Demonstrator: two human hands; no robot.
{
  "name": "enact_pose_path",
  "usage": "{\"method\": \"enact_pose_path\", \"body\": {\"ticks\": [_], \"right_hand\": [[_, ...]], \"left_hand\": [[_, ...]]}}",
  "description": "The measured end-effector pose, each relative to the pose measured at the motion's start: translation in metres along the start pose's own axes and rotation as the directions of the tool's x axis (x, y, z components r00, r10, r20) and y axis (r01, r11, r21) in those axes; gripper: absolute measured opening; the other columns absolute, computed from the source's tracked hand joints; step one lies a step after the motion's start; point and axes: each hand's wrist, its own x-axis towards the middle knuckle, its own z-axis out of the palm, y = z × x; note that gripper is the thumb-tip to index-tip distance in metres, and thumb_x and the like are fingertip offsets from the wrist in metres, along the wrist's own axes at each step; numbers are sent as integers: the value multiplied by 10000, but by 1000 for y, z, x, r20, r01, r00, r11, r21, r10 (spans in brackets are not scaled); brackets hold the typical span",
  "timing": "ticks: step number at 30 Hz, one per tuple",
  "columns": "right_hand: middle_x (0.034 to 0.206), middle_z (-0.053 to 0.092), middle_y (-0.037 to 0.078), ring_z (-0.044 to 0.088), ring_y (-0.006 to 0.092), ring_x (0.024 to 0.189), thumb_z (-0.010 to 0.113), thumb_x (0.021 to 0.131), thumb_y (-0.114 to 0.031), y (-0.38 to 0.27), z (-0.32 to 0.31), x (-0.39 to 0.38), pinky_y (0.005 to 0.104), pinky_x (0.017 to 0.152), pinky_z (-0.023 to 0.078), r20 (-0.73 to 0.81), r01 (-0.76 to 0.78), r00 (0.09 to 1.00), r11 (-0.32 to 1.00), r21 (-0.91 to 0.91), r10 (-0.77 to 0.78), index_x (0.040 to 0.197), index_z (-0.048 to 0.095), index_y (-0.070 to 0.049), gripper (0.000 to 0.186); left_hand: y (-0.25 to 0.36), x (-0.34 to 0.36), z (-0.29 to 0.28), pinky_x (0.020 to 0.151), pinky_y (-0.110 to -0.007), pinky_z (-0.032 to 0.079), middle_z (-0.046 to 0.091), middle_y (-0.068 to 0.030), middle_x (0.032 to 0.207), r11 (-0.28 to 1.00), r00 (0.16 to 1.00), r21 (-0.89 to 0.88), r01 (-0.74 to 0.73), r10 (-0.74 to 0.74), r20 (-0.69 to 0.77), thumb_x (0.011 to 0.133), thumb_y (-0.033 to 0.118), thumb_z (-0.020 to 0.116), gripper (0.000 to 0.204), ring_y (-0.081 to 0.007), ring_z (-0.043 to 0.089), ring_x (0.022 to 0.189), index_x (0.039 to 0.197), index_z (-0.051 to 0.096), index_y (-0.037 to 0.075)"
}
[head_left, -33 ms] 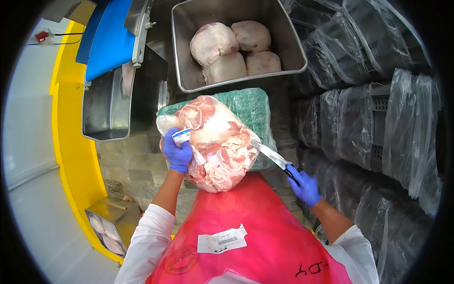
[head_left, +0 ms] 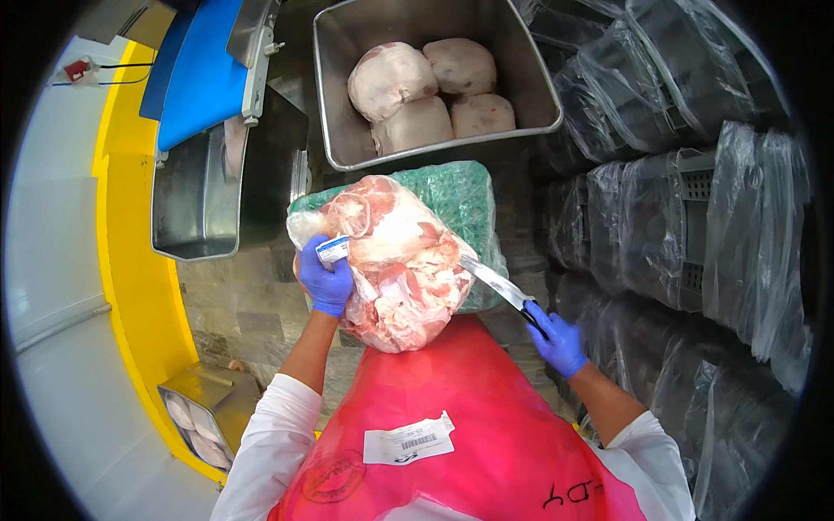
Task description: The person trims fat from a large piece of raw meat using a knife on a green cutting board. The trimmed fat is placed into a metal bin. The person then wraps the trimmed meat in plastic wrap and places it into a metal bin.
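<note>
A large piece of raw pink meat (head_left: 391, 260), seemingly in clear plastic, lies on a green plastic-covered slab or crate (head_left: 465, 208) in front of me. My left hand (head_left: 323, 280), in a blue glove, grips its left side, with fingers beside a small white-and-blue label. In my right hand (head_left: 560, 343), also blue-gloved, is a black-handled knife (head_left: 491, 276). The tip of its blade touches the right side of the meat. A red apron covers my body just below.
A steel bin (head_left: 540, 122) holds several rounded meat pieces beyond. At left are a steel container (head_left: 195, 208), a blue conveyor belt (head_left: 200, 69) and a yellow ledge (head_left: 139, 260). A smaller bin of meat (head_left: 195, 421) sits low left. Plastic-lined dark crates (head_left: 660, 226) line the right.
</note>
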Motion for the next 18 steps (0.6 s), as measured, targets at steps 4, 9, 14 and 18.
{"method": "enact_pose_path", "body": {"ticks": [4, 9, 14, 18], "right_hand": [[733, 576, 81, 602, 299, 537, 764, 921, -290, 5, 37, -12, 439, 509, 526, -122, 6, 992, 998, 65, 2, 1488, 582, -323, 596], [747, 606, 99, 615, 328, 559, 728, 944, -355, 7, 44, -23, 470, 522, 528, -125, -32, 991, 999, 32, 36, 1500, 564, -331, 580], [769, 680, 131, 677, 365, 647, 703, 955, -352, -24, -83, 5, 487, 555, 545, 108, 16, 994, 999, -40, -12, 1516, 540, -335, 585], [838, 724, 153, 704, 383, 704, 718, 941, -320, -52, -147, 9, 499, 610, 566, 220, -17, 975, 998, -63, 30, 1502, 557, -333, 584]], "left_hand": [[10, 3, 0, 835, -421, 557, 717, -163, 991, 999, 1000, 41, -18, 17, 14, 905, 85, 652, 236, -336, 715, 915, 1131, 650, 17], [28, 8, 1, 838, -420, 560, 716, -164, 1009, 999, 1000, -54, 8, -8, 1, 879, 76, 698, 269, -342, 718, 920, 1138, 657, 15], [36, 19, -4, 830, -425, 563, 728, -176, 1008, 997, 997, 10, -79, 79, 2, 881, 87, 694, 269, -353, 735, 933, 1139, 657, 25], [18, 2, -4, 890, -411, 561, 726, -162, 1060, 999, 999, 3, 39, -39, -2, 901, 41, 668, 301, -317, 730, 975, 1199, 634, 21]]}}
